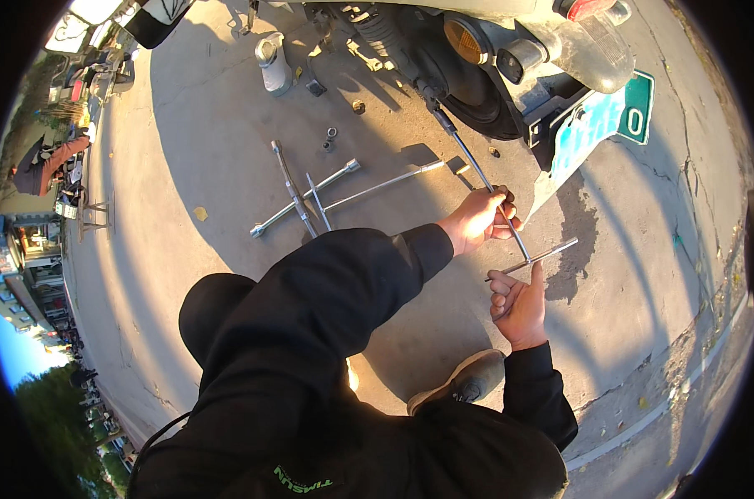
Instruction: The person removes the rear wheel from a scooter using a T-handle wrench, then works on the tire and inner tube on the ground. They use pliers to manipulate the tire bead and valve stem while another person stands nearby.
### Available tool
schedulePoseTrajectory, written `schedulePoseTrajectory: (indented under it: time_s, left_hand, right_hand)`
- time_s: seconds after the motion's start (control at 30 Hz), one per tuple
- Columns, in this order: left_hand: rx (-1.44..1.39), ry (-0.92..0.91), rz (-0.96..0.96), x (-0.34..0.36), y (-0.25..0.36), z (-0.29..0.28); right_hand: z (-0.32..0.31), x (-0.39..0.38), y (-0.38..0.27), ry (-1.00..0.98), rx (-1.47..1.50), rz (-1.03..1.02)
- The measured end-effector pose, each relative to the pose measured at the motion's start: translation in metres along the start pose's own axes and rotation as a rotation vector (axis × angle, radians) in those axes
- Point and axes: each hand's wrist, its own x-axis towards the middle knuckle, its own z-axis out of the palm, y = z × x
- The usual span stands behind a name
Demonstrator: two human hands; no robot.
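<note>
My left hand [477, 220] is closed around the shaft of a long T-handle socket wrench [473, 163]. The wrench's far end meets the underside of a motorcycle, near the shock absorber and rear wheel [485, 104]; the fastener itself is hidden. At the near end, my right hand [520, 309] has its fingers on the crossbar, most of them curled and one stretched up against it. To the left on the ground lie a four-way cross wrench [298, 198] and a second T-handle wrench [385, 185].
Small metal sockets [330, 140] stand on the concrete beyond the cross wrench. Farther off is a white and grey container [274, 71]. The motorcycle's tail, with lamps and a plate [593, 125], overhangs the right side. My shoe [468, 378] is close below my right hand.
</note>
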Motion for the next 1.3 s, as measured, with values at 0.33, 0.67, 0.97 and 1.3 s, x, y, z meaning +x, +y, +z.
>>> schedulePoseTrajectory:
  time_s: [0.33, 0.67, 0.97, 1.3]
  left_hand:
    - [-0.026, 0.058, 0.038, -0.006, 0.0, 0.01]
    - [-0.073, -0.025, 0.039, 0.001, -0.001, -0.002]
    - [-0.032, 0.072, -0.006, -0.002, -0.003, 0.007]
    - [-0.079, -0.012, 0.048, 0.001, -0.002, 0.004]
  right_hand:
    - [0.036, -0.022, -0.007, 0.351, -1.602, -0.994]
    - [0.006, -0.002, -0.006, -0.049, 0.082, -0.004]
    - [0.028, -0.015, 0.0, 0.478, -2.111, -1.109]
    - [0.001, -0.007, -0.009, -0.065, -0.217, -0.028]
